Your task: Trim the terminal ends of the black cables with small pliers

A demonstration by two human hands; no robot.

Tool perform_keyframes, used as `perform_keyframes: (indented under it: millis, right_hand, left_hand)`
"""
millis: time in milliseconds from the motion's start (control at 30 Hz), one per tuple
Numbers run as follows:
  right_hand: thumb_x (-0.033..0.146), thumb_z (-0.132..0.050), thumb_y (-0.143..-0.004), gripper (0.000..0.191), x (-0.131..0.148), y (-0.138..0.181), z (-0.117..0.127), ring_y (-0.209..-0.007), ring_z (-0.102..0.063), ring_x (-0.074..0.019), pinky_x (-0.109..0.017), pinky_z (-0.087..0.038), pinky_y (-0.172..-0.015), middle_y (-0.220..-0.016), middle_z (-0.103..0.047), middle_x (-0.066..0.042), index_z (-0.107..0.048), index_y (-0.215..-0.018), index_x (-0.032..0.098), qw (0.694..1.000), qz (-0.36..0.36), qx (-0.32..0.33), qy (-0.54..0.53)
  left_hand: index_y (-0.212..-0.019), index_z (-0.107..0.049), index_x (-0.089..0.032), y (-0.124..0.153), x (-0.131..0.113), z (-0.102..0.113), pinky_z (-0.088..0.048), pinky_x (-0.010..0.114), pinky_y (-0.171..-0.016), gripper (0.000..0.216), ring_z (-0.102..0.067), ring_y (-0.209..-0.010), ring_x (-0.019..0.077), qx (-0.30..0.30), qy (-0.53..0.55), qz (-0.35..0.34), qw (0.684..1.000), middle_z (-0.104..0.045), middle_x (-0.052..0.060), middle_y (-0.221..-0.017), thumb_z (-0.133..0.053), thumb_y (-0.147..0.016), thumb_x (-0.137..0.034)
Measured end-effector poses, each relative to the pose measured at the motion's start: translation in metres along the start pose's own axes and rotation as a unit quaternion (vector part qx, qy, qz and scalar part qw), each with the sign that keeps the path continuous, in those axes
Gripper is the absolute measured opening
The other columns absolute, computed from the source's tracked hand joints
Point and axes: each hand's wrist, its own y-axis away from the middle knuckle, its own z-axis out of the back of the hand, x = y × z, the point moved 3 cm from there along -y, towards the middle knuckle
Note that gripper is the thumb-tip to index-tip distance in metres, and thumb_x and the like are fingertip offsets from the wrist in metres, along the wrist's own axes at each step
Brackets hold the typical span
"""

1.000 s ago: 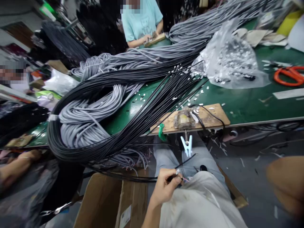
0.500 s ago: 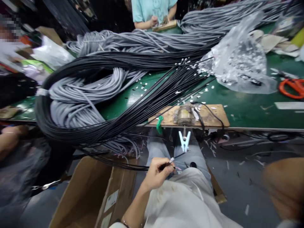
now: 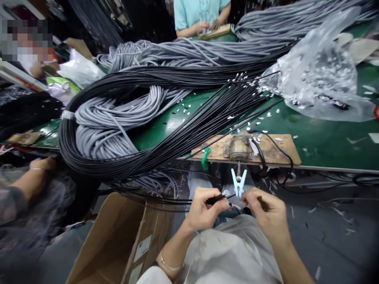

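Observation:
My left hand (image 3: 204, 209) is closed in a pinch on the end of a thin black cable (image 3: 166, 201) that runs left under the table edge toward the big black cable bundle (image 3: 127, 157). Coloured inner wires (image 3: 235, 206) stick out of the cable end between my hands. My right hand (image 3: 265, 215) is closed, its fingertips right at those wires; what it pinches is too small to name. Both hands hover over my lap, just below a pale blue clothes peg (image 3: 238, 182) hanging from a wooden board (image 3: 272, 148).
Grey cable coils (image 3: 106, 130) and a clear plastic bag of small parts (image 3: 316, 79) lie on the green table (image 3: 325, 138). An open cardboard box (image 3: 118, 240) stands left of my knees. Another person's arm (image 3: 26, 181) is at left; a person in a teal shirt (image 3: 201, 15) works opposite.
My right hand has come in from the far right to meet my left hand at the cable end. The view has shifted slightly right and down.

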Motion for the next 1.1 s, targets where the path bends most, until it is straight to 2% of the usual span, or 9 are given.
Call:
perform_keyframes:
  millis: [100,267,367,467,667,833,1000,1100]
  right_hand:
    - [0.036,-0.063,-0.079,0.029,-0.009,0.001,-0.019,-0.049,-0.042,-0.0086,-0.022,-0.031,-0.046,-0.056,-0.050,0.000,-0.061,-0.060,0.015,0.989,-0.086,0.049,-0.113]
    - [0.056,-0.049,-0.082,0.044,-0.003,-0.021,-0.039,-0.038,-0.016,-0.0044,-0.021,-0.014,-0.039,-0.043,-0.022,0.009,-0.061,-0.076,0.015,0.959,-0.139,0.092,-0.230]
    - [0.064,-0.050,-0.077,0.051,0.005,-0.037,-0.049,-0.037,-0.013,-0.0029,-0.020,-0.012,-0.037,-0.045,-0.026,0.009,-0.059,-0.079,0.014,0.935,-0.157,0.125,-0.292]
    - [0.067,-0.054,-0.071,0.052,0.012,-0.046,-0.059,-0.036,-0.010,-0.0008,-0.018,-0.010,-0.035,-0.048,-0.031,0.008,-0.055,-0.071,0.015,0.913,-0.170,0.151,-0.338]
    - [0.067,-0.059,-0.067,0.052,0.021,-0.046,-0.064,-0.035,-0.011,-0.0012,-0.017,-0.010,-0.032,-0.047,-0.026,0.009,-0.051,-0.064,0.016,0.885,-0.183,0.183,-0.386]
    - [0.067,-0.060,-0.065,0.052,0.018,-0.047,-0.066,-0.035,-0.011,-0.0005,-0.017,-0.009,-0.031,-0.052,-0.034,0.007,-0.049,-0.063,0.016,0.879,-0.186,0.186,-0.399]
    - [0.081,-0.054,-0.054,0.065,0.003,-0.043,-0.070,-0.034,-0.016,-0.0013,-0.018,-0.017,-0.030,-0.054,-0.041,0.005,-0.049,-0.063,0.017,0.877,-0.204,0.193,-0.390]
    - [0.085,-0.046,-0.056,0.068,-0.009,-0.037,-0.067,-0.033,-0.015,-0.0026,-0.018,-0.018,-0.030,-0.044,-0.033,0.007,-0.048,-0.060,0.017,0.881,-0.221,0.188,-0.375]
  left_hand:
    - [-0.055,-0.062,-0.010,0.000,-0.003,-0.002,-0.031,0.019,-0.042,0.038,-0.047,-0.041,0.0087,0.011,-0.011,0.006,1.000,-0.059,0.005,-0.047,-0.055,-0.081,-0.036]
    - [-0.054,-0.062,-0.010,-0.003,-0.004,-0.003,-0.031,0.020,-0.042,0.039,-0.045,-0.040,0.0079,0.007,-0.054,0.005,0.999,-0.058,0.004,-0.046,-0.054,-0.082,-0.037]
    - [-0.052,-0.061,-0.011,-0.004,-0.005,-0.003,-0.031,0.021,-0.043,0.044,-0.044,-0.040,0.0080,-0.010,-0.089,0.002,0.996,-0.056,0.003,-0.044,-0.053,-0.083,-0.041]
    - [-0.050,-0.059,-0.012,-0.005,-0.006,-0.003,-0.030,0.021,-0.043,0.047,-0.042,-0.040,0.0077,-0.018,-0.111,-0.001,0.994,-0.054,0.002,-0.044,-0.052,-0.083,-0.044]
    - [-0.051,-0.058,-0.013,-0.005,-0.005,-0.007,-0.031,0.022,-0.042,0.044,-0.040,-0.039,0.0081,-0.003,-0.117,0.008,0.993,-0.051,0.001,-0.041,-0.051,-0.083,-0.043]
    - [-0.050,-0.056,-0.013,-0.006,-0.006,-0.007,-0.030,0.022,-0.042,0.042,-0.041,-0.038,0.0077,-0.006,-0.132,0.002,0.991,-0.051,0.001,-0.042,-0.052,-0.083,-0.039]
    - [-0.050,-0.054,-0.013,-0.006,-0.010,-0.008,-0.028,0.022,-0.042,0.041,-0.042,-0.038,0.0071,-0.008,-0.133,-0.016,0.991,-0.053,0.002,-0.043,-0.052,-0.083,-0.036]
    - [-0.051,-0.056,-0.013,-0.005,-0.010,-0.007,-0.028,0.022,-0.042,0.040,-0.042,-0.038,0.0073,-0.005,-0.139,-0.016,0.990,-0.054,0.002,-0.043,-0.051,-0.084,-0.036]
